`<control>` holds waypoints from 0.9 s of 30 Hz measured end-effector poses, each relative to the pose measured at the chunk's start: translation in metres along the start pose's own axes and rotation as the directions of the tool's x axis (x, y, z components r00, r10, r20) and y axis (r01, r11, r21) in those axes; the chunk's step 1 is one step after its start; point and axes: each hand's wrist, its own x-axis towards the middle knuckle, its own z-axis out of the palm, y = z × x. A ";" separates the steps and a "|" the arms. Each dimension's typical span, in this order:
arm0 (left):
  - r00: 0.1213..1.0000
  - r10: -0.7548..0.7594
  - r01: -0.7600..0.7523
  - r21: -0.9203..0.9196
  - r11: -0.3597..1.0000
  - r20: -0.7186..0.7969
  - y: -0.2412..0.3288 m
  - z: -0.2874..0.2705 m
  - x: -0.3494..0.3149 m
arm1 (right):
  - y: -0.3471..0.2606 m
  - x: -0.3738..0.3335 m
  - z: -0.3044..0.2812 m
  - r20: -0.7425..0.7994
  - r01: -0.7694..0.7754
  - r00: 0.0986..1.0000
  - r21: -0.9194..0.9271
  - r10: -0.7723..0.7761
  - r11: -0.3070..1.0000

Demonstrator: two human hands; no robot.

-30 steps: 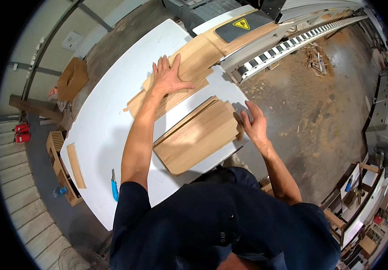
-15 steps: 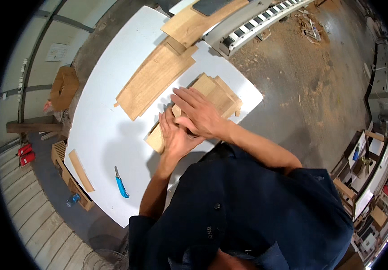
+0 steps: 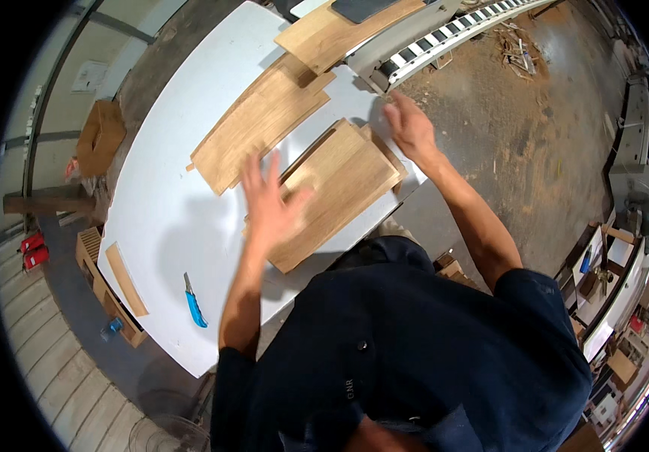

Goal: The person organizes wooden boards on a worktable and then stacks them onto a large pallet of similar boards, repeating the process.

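I judge this as arranging the board stack (image 3: 343, 192), left hand (image 3: 270, 213) spread at its nine o'clock, right hand (image 3: 412, 133) half-curled at two, both seemingly empty, next needing even grip.

That tan rectangular board (image 3: 339, 196) is matt wood; the slim blue knife handle (image 3: 196, 308), eight o'clock, smooth plastic (I'd say).

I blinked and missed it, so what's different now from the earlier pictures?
Half a second ago, the left hand and right hand were together over the nearer board stack. Now they're apart: the left moved a little left, fingers spread, and the right swung right and forward, past the stack's right end. The blue utility knife stayed on the white table.
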 end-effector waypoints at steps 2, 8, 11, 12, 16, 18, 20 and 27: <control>0.993 0.080 -0.061 0.201 0.978 -0.088 -0.031 -0.020 0.047 | 0.001 -0.027 -0.010 -0.053 -0.051 0.997 0.060 0.054 0.997; 0.982 -0.015 -0.046 0.316 0.948 0.189 -0.076 -0.045 0.098 | -0.015 -0.073 -0.026 0.033 -0.239 0.971 0.212 0.238 0.948; 0.992 -0.070 0.041 0.252 0.967 0.104 -0.065 -0.047 0.084 | -0.019 -0.079 -0.030 -0.041 -0.098 0.993 0.194 0.108 0.976; 0.995 -0.050 0.027 0.249 0.968 0.088 -0.059 -0.051 0.074 | -0.025 -0.081 -0.032 -0.062 -0.019 0.998 0.172 0.030 0.985; 0.999 0.024 -0.034 0.210 0.977 0.048 -0.005 -0.052 0.008 | -0.090 -0.082 -0.034 -0.066 0.318 0.948 0.189 -0.311 0.929; 0.998 0.049 -0.057 0.189 0.980 0.046 0.029 -0.034 -0.022 | -0.121 -0.071 -0.012 -0.064 0.546 0.831 0.282 -0.552 0.789; 0.991 0.133 -0.133 0.152 0.979 0.012 0.043 -0.010 -0.040 | -0.145 -0.070 0.017 0.053 0.544 0.815 0.271 -0.576 0.794; 0.974 0.221 -0.214 0.137 0.967 -0.038 0.042 0.006 -0.052 | -0.117 -0.034 0.038 0.393 0.522 0.832 -0.314 -0.392 0.793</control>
